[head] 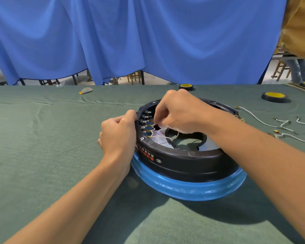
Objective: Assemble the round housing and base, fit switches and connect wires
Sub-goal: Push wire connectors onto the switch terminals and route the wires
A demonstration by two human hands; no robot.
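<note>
A round black housing (183, 161) sits upside down on a blue ring-shaped base (188, 189) on the green cloth. Switch terminals (145, 120) line its inner left wall. My left hand (118, 136) grips the housing's left rim from outside. My right hand (180, 113) reaches inside and pinches a white wire (163, 137) with a brass connector close to the terminals. The wire trails toward the centre hole (185, 140).
Loose white wires with brass ends (282, 125) lie to the right of the housing. Two yellow-and-black tape rolls (274, 97) (186, 86) stand behind it. A small cutter (86, 90) lies at the far left. A blue curtain (130, 37) hangs behind the table.
</note>
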